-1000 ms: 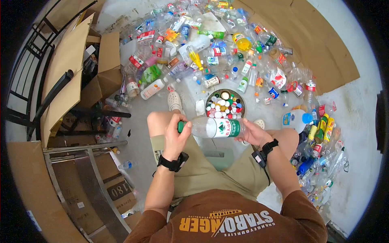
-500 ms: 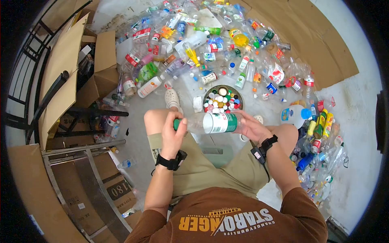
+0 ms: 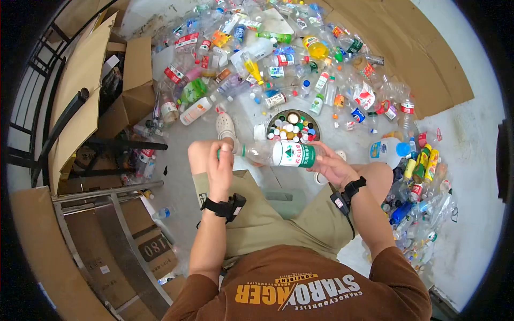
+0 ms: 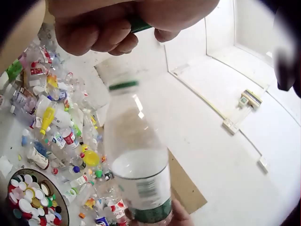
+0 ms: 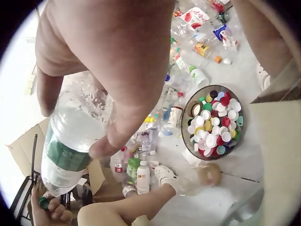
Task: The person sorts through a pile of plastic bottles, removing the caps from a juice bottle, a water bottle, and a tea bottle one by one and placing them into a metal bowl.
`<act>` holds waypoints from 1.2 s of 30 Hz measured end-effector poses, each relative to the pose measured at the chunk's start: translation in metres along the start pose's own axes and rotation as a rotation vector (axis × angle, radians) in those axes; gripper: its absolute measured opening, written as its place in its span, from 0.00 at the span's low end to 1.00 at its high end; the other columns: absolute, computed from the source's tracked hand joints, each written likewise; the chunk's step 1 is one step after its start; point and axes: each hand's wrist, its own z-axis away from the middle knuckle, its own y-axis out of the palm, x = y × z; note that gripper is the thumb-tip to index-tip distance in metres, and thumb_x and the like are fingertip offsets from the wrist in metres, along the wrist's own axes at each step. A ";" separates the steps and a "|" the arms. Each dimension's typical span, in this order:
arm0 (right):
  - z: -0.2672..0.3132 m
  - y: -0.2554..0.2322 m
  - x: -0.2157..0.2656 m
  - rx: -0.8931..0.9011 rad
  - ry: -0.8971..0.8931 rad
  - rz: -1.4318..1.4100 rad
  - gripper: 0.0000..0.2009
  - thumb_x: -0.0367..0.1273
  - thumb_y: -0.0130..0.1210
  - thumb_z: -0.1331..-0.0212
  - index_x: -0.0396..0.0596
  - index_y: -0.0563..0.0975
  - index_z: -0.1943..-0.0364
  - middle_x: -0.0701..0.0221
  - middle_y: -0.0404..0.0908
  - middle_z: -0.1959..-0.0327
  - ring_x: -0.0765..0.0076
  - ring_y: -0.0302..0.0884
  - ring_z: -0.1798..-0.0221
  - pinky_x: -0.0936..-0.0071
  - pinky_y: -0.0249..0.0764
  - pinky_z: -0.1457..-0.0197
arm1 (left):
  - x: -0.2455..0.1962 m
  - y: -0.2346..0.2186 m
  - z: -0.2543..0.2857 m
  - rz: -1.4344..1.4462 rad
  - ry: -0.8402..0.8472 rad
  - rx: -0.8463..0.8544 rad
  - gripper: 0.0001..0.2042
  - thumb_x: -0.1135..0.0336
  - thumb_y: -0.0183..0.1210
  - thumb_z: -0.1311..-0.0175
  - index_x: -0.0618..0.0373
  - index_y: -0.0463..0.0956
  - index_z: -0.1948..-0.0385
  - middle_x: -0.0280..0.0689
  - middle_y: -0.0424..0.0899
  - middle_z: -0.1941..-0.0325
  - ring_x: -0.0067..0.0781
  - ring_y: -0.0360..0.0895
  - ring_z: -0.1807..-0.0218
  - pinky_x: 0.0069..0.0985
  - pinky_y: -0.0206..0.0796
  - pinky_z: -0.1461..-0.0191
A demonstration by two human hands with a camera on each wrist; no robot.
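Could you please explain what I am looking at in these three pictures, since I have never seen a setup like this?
No machine here: a seated person works with two bare hands and wears three cameras. The wide round picture comes from the head camera, looking down over the lap. The other two come from cameras strapped to each wrist, so each shows its own hand very close.

The right hand holds a clear plastic bottle with a green and white label, lying sideways. The left hand pinches a small green cap, which is off the bottle's neck.

On the floor ahead sits a round bowl full of coloured caps, and beyond it a large pile of empty bottles. Flattened cardboard leans on the left.
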 end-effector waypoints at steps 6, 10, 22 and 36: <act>-0.002 -0.012 -0.006 -0.143 0.035 0.010 0.25 0.31 0.58 0.39 0.54 0.64 0.38 0.68 0.70 0.40 0.65 0.69 0.40 0.60 0.69 0.40 | -0.003 -0.027 -0.004 0.071 -0.021 -0.044 0.15 0.55 0.45 0.26 0.58 0.70 0.65 0.28 0.64 0.81 0.17 0.58 0.81 0.17 0.49 0.78; -0.007 -0.030 -0.016 -0.231 0.111 0.068 0.25 0.30 0.58 0.38 0.54 0.63 0.38 0.67 0.70 0.41 0.66 0.70 0.42 0.62 0.69 0.40 | 0.003 -0.052 -0.002 0.406 -0.144 -0.093 0.15 0.53 0.44 0.26 0.56 0.70 0.63 0.28 0.65 0.81 0.18 0.59 0.80 0.17 0.51 0.76; -0.041 -0.051 -0.033 -0.393 0.296 0.249 0.31 0.27 0.62 0.43 0.50 0.58 0.37 0.63 0.66 0.43 0.62 0.71 0.43 0.63 0.72 0.42 | 0.030 -0.101 0.003 1.001 -0.158 -0.032 0.20 0.47 0.43 0.27 0.56 0.70 0.64 0.29 0.65 0.80 0.19 0.58 0.81 0.20 0.52 0.73; -0.089 -0.039 -0.051 -0.471 0.351 0.546 0.37 0.32 0.69 0.51 0.45 0.59 0.37 0.62 0.72 0.50 0.64 0.76 0.51 0.66 0.77 0.53 | 0.041 -0.103 -0.002 0.889 -0.127 0.022 0.19 0.46 0.44 0.27 0.54 0.69 0.63 0.28 0.64 0.80 0.19 0.58 0.80 0.20 0.54 0.72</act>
